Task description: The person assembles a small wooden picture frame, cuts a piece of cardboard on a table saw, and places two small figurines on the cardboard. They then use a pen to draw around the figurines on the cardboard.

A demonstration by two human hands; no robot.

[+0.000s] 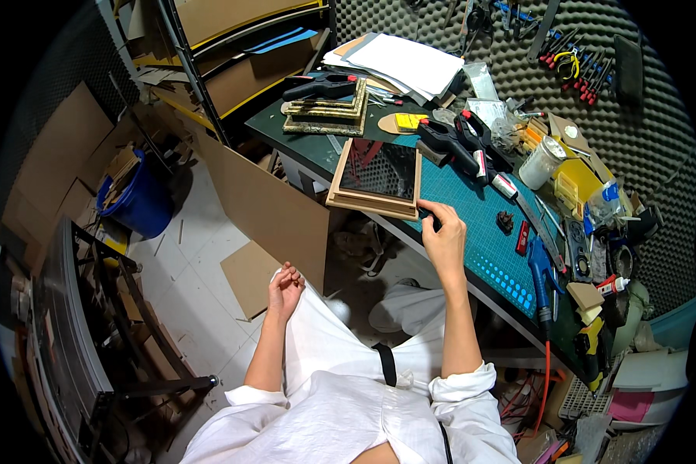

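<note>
A wooden picture frame (pixel 375 205), with a dark, shiny pane (pixel 380 167) set in it, lies at the near edge of the green workbench. My right hand (pixel 446 241) is at its near right corner, index finger and thumb either side of a dark gap there. The grip is partly hidden, but the fingertips meet the frame. Over my white-clothed lap, my left hand (pixel 285 291) is turned palm up with fingers loosely curled; nothing shows in it. Behind the frame, black spring clamps (pixel 455 147) lie on the bench.
A patterned gold frame (pixel 325 122) with a black clamp on it sits at the far left of the bench, near a paper stack (pixel 406 63). Toward the right are a blue glue gun (pixel 542 274) with a red cord, and a white jar (pixel 541 162). A blue bin (pixel 143 203) stands on the floor.
</note>
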